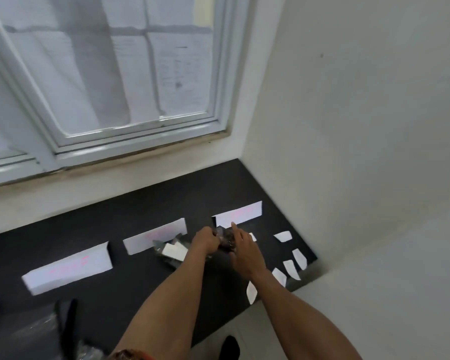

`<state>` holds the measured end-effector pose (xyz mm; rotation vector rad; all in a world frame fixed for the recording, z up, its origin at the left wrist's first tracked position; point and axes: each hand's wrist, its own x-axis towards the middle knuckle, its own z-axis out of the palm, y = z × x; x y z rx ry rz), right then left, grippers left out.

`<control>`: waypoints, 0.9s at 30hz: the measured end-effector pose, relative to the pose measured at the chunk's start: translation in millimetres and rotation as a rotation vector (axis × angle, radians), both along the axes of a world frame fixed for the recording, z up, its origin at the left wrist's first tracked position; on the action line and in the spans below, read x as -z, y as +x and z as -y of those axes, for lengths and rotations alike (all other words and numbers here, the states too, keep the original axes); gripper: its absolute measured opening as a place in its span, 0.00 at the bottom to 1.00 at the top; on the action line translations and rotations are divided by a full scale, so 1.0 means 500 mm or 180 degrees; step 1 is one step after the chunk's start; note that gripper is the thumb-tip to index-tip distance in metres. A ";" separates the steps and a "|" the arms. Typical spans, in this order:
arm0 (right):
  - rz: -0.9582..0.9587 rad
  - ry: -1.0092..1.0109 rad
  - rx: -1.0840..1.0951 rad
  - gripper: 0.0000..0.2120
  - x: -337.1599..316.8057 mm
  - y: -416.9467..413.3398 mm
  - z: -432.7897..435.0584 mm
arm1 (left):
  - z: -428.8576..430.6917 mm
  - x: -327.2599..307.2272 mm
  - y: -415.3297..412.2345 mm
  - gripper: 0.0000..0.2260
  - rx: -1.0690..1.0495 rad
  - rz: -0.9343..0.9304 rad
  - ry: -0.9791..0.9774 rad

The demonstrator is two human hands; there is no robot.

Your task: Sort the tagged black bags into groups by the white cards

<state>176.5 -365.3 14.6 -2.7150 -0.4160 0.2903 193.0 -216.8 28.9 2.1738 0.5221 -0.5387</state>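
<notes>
- A crumpled pile (39, 331) of dark, shiny material lies at the near left of the counter (130, 287). It is probably stock not yet sorted, though it is too blurred to be sure.
- White tags (279, 276) lie in a row near the right edge. Whether each sits on a black bag cannot be told against the black top.
- The left hand (205, 242) curls its fingers round a dark bag (225, 239), holding it up just in front of the right card (239, 213), likely to read or place it there.
- The right hand (243, 246) lies against the same bag with its forefinger straight and pointing at that card. Its thumb is hidden, so its grip cannot be told.
- A second bag (172, 252) with a white label lies touching the middle card (155, 236), seemingly already grouped.
- The left card (68, 267) has nothing by it.
- The three cards stand well apart, which keeps the groups distinct.
- A window (109, 74) rises behind them.
</notes>
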 end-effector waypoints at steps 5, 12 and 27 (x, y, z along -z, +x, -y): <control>-0.0320 -0.0397 0.0361 0.34 0.047 0.054 0.136 | 0.088 0.021 0.066 0.14 -0.0029 -0.0115 0.0002; -0.1029 -0.0312 0.0957 0.21 0.127 0.094 0.216 | 0.135 0.064 0.130 0.15 -0.0131 -0.0343 -0.0012; -0.1232 0.0016 0.2071 0.13 0.181 0.116 0.168 | 0.085 0.097 0.163 0.15 -0.0472 -0.0410 -0.0120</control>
